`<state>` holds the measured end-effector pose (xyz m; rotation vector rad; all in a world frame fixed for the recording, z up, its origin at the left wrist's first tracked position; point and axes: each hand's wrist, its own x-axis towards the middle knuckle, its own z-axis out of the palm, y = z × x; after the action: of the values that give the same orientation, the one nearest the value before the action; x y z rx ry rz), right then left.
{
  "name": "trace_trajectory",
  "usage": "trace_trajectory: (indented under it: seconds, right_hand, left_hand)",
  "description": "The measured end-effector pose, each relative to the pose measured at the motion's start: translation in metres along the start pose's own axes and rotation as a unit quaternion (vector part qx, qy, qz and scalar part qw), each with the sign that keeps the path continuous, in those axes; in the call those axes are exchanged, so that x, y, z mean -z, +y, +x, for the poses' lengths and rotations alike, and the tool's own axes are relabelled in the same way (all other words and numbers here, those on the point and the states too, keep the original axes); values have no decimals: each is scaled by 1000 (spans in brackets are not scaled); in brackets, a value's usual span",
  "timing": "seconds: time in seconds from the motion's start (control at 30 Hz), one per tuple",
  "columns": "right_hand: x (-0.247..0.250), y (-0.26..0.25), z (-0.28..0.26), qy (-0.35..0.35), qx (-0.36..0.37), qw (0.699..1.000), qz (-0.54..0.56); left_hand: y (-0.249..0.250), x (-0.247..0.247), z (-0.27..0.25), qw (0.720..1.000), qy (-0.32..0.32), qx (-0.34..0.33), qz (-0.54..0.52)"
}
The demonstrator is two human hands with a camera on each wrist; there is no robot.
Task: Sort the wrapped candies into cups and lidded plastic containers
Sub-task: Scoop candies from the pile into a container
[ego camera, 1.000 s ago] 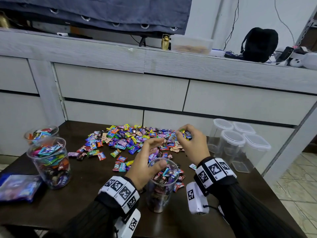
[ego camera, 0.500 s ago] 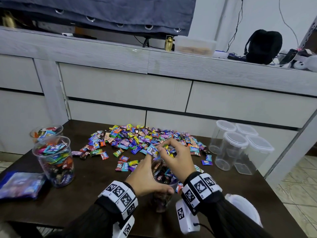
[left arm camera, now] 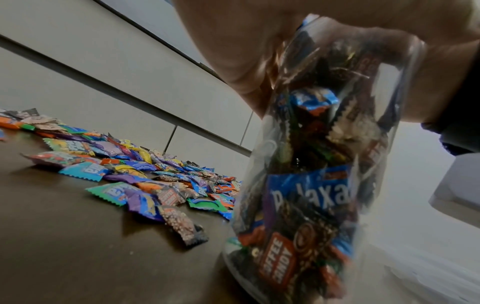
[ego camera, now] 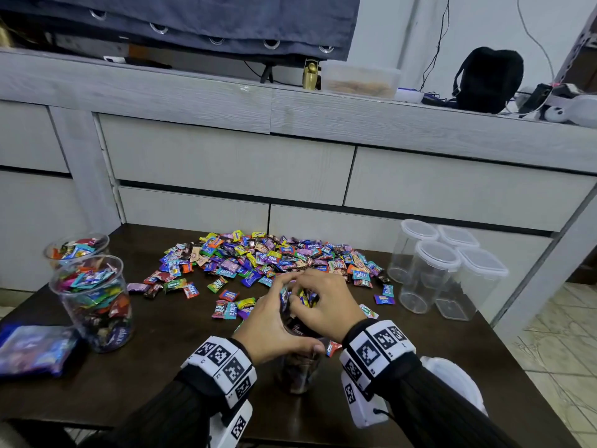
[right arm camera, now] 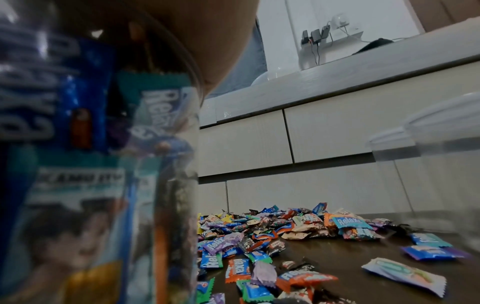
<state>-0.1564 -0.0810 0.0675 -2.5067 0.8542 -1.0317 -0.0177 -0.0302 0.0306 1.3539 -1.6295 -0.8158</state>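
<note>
The cup (ego camera: 298, 357) stands upright on the surface (ego camera: 161, 367), directly under the right hand (ego camera: 323, 305), whose curled fingers (ego camera: 298, 279) hold candies (ego camera: 303, 297) over its mouth; the left hand (ego camera: 274, 328) wraps the cup's side.

Both hands cover the mouth of the cup (ego camera: 298, 373), so its rim and whatever the right hand (ego camera: 326, 305) has in its grip stay hidden. At nine o'clock on the tabletop (ego camera: 161, 376) a blue packet (ego camera: 32, 349) is cut by the frame edge, print blurred
</note>
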Motion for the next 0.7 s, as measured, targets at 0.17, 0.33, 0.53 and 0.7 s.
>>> trace_trajectory:
  seconds: [0.17,0.33,0.53,0.7]
  right_hand:
    - [2,2,-7,25,-7,998,51]
    - [2,-1,-6,-5,24,998,51]
    - [5,2,-3,-77,34,996,23]
    - [4,5,-1,-84,28,996,26]
  left_hand:
    - [-3,1,0,1000,-11,-3,18]
    - [-3,1,0,1000,-9,-19,0]
    - [-6,0,3,1000,-17,-18,-2]
    - [-10,1,3,999,-14,-10,-33]
